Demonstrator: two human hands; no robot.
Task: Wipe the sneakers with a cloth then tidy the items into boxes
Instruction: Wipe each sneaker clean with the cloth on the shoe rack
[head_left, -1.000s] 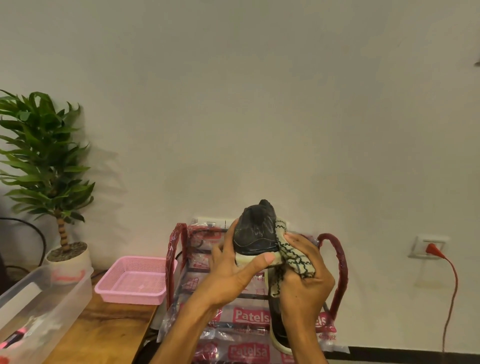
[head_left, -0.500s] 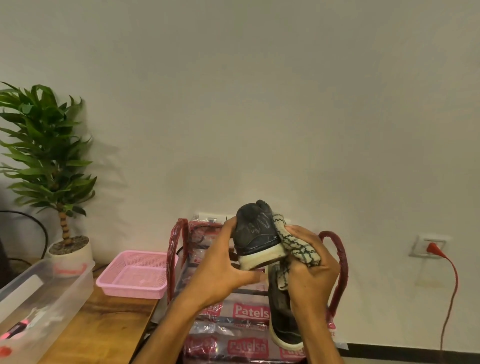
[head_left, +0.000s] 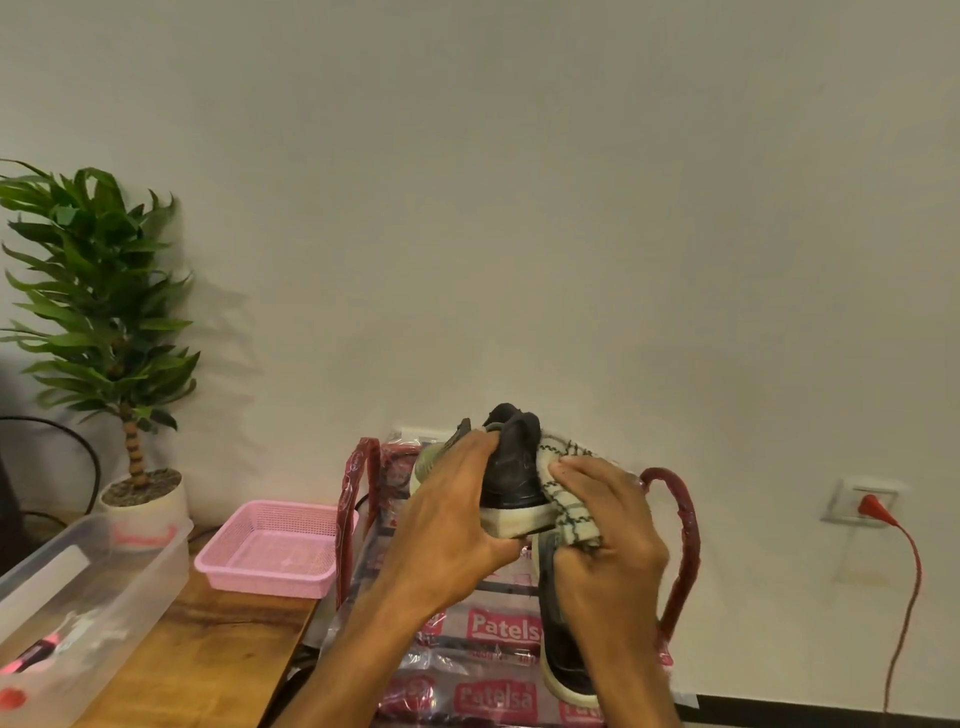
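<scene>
Lower centre of frame: we note the left hand (head_left: 457, 525) curled round a black sneaker (head_left: 511, 473), holding it raised with its pale sole edge toward the right hand (head_left: 608, 545). The right hand pinches a checked cloth (head_left: 563, 493) against that side, and we judge the grip steadies the shoe for wiping. A second sneaker (head_left: 563, 639) lies on the red rack (head_left: 680, 545) below. A clear box (head_left: 78, 587) and a pink basket (head_left: 270, 545) wait on the desk (head_left: 208, 654), lower left.
</scene>
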